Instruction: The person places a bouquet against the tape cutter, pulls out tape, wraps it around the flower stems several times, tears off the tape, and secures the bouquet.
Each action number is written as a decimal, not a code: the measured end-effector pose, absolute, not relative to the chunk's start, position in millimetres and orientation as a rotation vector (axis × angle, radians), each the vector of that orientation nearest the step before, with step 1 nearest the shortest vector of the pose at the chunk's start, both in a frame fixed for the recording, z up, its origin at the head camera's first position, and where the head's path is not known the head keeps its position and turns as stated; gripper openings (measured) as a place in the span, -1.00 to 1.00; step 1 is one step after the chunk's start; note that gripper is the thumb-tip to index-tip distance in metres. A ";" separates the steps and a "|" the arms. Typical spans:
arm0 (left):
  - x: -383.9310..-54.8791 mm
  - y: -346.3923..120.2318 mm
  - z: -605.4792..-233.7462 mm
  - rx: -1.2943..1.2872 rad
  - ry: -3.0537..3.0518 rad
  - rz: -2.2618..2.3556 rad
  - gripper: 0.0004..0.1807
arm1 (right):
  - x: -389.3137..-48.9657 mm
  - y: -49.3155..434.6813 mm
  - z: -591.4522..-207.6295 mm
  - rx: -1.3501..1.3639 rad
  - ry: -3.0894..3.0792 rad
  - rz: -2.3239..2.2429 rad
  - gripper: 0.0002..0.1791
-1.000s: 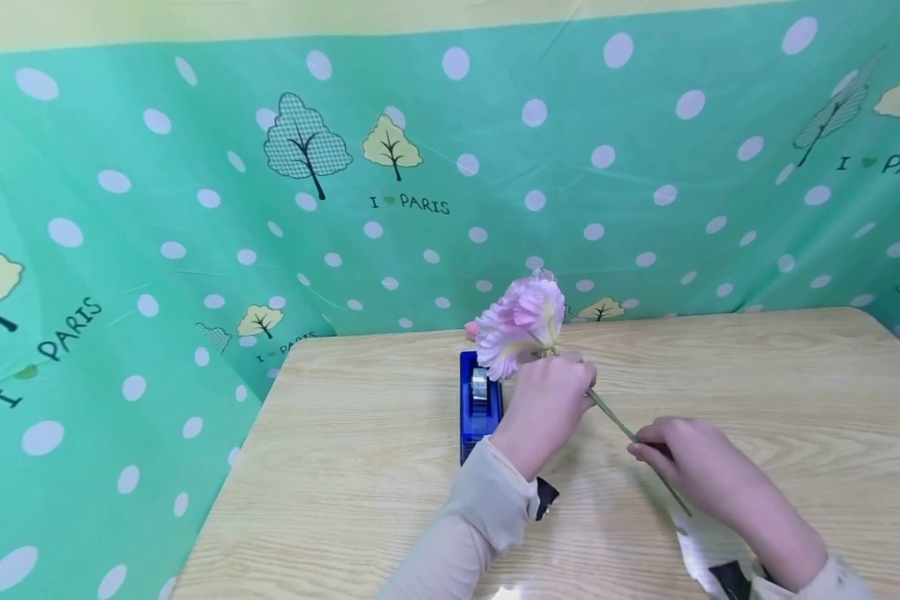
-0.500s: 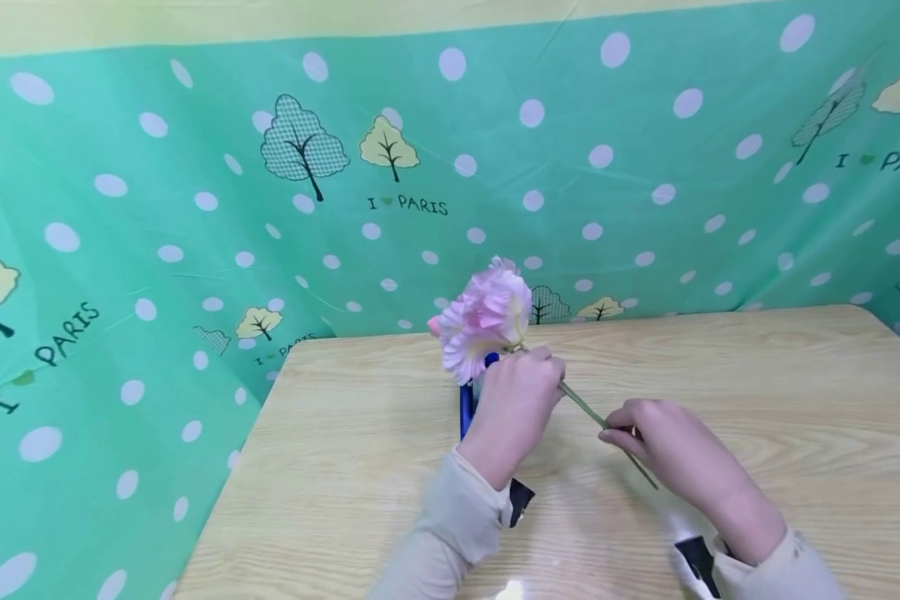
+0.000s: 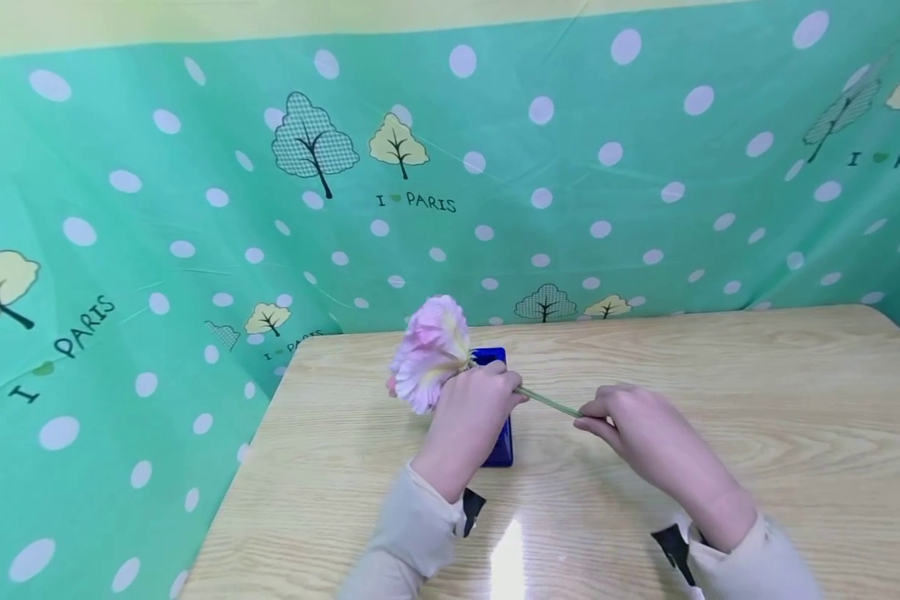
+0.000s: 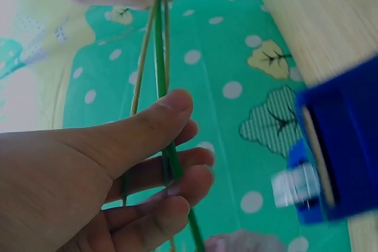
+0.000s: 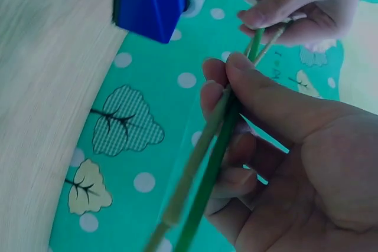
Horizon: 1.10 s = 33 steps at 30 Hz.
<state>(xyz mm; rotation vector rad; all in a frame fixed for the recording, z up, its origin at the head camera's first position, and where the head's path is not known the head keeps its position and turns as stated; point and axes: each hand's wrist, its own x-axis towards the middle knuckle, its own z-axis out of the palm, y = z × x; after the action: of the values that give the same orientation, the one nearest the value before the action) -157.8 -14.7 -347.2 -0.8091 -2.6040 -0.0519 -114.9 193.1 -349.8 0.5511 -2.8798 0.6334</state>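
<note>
Between the left grip (image 3: pixel 471 417) and right grip (image 3: pixel 648 437), both pinching them, run thin stems (image 3: pixel 551 402). Pink blossoms (image 3: pixel 431 354) sit just left of the left grip, which partly hides a blue tape dispenser (image 3: pixel 502 448) on the surface (image 3: pixel 735 375).

White glare (image 3: pixel 507 562) on the tabletop (image 3: pixel 345 467), 2 wrist views dimmer and softer.

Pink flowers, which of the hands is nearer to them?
Left. The left hand grips the stems right next to the pink flowers; the right hand pinches the stems farther along, away from the flowers.
</note>
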 end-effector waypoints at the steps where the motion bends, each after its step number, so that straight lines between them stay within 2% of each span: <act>1: -157.2 -17.6 -348.2 -0.802 -2.602 -0.040 -0.84 | -115.6 191.2 -349.1 0.565 -2.879 0.633 -0.93; 8: -146.7 -29.7 -352.7 -0.684 -2.592 0.080 -0.84 | -116.9 177.6 -343.1 0.578 -2.879 0.637 -0.91; 12: -138.2 -29.6 -355.9 -0.588 -2.562 0.163 -0.92 | -116.3 171.0 -341.2 0.568 -2.852 0.614 -0.89; 17: -131.4 -27.1 -358.1 -0.540 -2.515 0.228 -0.83 | -114.6 167.0 -342.2 0.574 -2.827 0.592 -0.91; 25: -134.4 -30.7 -358.7 -0.634 -2.502 0.248 -0.87 | -114.4 167.9 -342.6 0.556 -2.830 0.611 -0.94; 29: -136.5 -37.5 -360.9 -0.729 -2.531 0.096 -0.92 | -114.6 167.1 -342.3 0.538 -2.853 0.624 -0.95; 33: -136.6 -48.5 -361.1 -0.816 -2.588 -0.062 -0.76 | -114.4 165.0 -342.8 0.534 -2.865 0.634 -0.95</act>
<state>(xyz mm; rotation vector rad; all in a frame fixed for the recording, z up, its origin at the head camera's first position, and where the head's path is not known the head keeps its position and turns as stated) -136.6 -48.5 -361.1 -0.8157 -2.5879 -0.0616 -114.4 165.0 -342.8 0.5337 -2.8648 0.6336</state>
